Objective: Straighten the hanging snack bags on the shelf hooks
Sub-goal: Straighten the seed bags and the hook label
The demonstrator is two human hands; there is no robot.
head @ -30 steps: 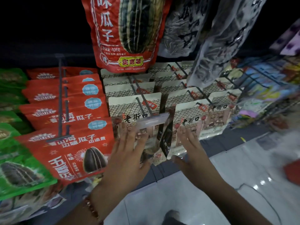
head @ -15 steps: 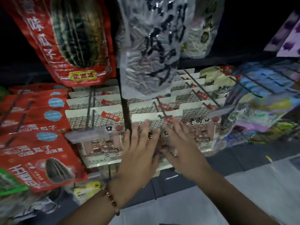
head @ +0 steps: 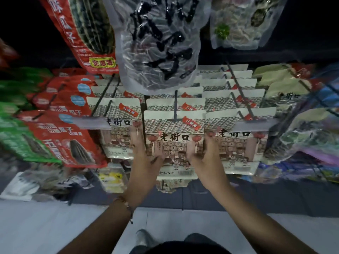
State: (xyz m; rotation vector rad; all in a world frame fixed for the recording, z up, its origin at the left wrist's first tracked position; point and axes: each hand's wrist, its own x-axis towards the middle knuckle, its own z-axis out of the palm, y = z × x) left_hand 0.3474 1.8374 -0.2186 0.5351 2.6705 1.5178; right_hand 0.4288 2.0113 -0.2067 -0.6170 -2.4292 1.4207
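- Left hand (head: 145, 158) grips the left edge of the front cream snack bag (head: 174, 143), thumb curled across its face.
- That bag hangs on the centre hook (head: 175, 105), between neighbouring cream rows.
- Right hand (head: 207, 158) grips its right edge.

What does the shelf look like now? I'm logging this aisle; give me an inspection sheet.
Surface: pale tiled floor below the hooks.
Job's things: front cream snack bag with tiled-roof print hangs square on black wire hook; matching rows on both sides.
Clutter: red sunflower-seed bags tilted, left; clear grey bag overhead.
Grippers: left hand and right hand hold the front bag's side edges.
Cables: nothing seen.
Surroundings: dark, blurred packets, right.
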